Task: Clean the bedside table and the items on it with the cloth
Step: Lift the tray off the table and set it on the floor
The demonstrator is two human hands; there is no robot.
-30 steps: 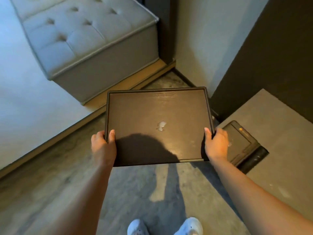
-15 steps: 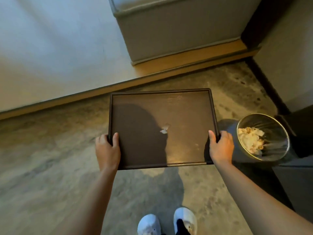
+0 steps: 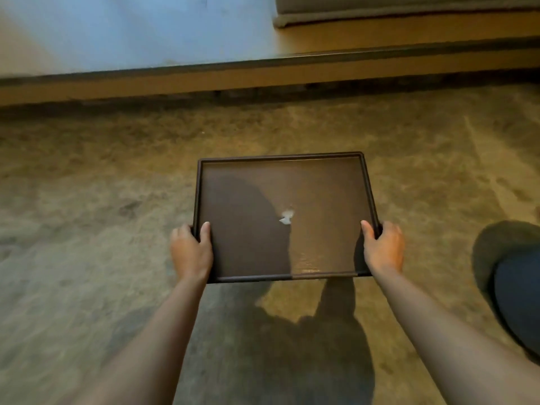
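Level above the carpet (image 3: 87,200), dark tray (image 3: 368,182) between left hand (image 3: 190,252) and right hand (image 3: 383,249); fingers clamped on its side rims.

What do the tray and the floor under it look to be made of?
Tray: dark brown with a raised rim, probably lacquered wood or plastic; its smooth base gives a soft sheen near the right hand. Floor: mottled beige-grey, matte, probably low-pile carpet, though blur leaves it open.
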